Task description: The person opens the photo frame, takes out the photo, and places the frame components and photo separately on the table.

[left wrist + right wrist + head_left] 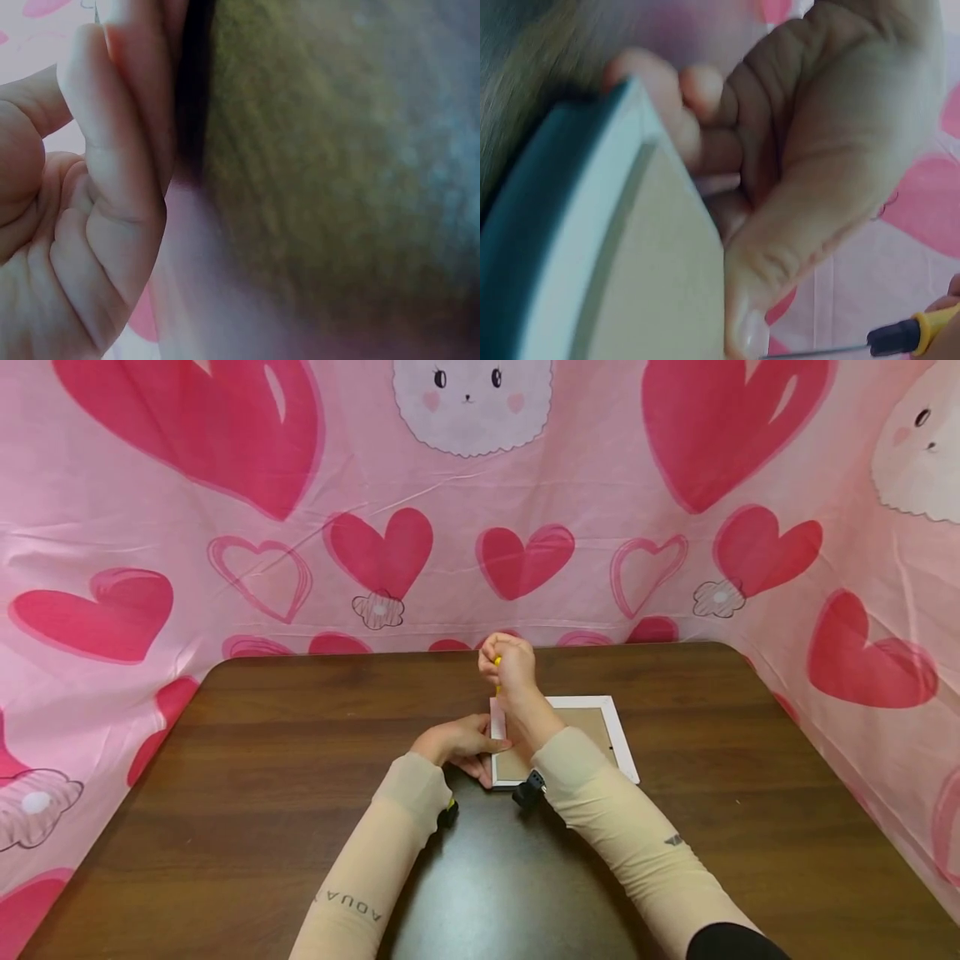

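A white picture frame [617, 737] with a brown backing board [592, 725] lies back side up under my forearms. My left hand [467, 745] grips its left edge, thumb on top and fingers beneath; the right wrist view shows this hold close up. Above the frame's far left corner, my right hand [512, 665] is curled round a screwdriver [896, 339] with a yellow and black handle and a thin metal shaft. The shaft runs down toward the frame near the left thumb. Where its tip meets the frame is hidden.
A dark brown wooden table [247, 793] carries the frame. Behind and beside it hangs a pink cloth [450, 485] printed with hearts. Small black cameras [529, 790] are strapped at both wrists.
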### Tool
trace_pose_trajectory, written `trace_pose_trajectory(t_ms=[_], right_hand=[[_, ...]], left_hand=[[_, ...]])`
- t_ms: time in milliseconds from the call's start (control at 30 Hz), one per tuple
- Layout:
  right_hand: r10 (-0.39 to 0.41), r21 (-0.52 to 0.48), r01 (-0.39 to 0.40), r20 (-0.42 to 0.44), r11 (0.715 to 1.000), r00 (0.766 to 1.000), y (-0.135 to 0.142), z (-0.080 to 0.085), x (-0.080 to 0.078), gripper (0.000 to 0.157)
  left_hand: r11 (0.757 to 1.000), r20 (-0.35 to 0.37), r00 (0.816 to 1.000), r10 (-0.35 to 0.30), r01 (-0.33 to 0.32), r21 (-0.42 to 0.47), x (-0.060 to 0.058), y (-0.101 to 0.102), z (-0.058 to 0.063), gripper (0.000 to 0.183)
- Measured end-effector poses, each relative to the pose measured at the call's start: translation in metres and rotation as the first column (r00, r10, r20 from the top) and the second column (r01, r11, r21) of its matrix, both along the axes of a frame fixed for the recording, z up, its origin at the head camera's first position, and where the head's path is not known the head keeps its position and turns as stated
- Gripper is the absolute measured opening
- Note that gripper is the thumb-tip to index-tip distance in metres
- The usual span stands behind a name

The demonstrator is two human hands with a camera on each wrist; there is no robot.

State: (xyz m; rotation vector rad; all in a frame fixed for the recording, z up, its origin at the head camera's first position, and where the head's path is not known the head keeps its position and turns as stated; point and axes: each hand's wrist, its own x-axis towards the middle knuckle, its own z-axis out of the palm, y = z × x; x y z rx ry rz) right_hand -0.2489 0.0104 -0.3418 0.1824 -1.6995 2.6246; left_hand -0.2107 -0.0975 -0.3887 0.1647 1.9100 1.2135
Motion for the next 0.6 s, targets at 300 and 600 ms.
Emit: trace_pose_trajectory(t_ms=[300,600], right_hand=[[0.099,-0.032,-0.099,-0.016,0.995,0.995,0.012,0.000,-0.003,0.033],[0.207,0.071,-0.213,0.075,0.975,0.975,0.017,-0.004,-0.001,0.030]], left_hand=[[0.999,-0.025,0.999,0.031,-0.031,0.025,0.003,0.000,0.000,0.025],[0.999,-0.066,0.997,0.041,-0.042,-0.009,0.006,-0.001,-0.002,0.026]])
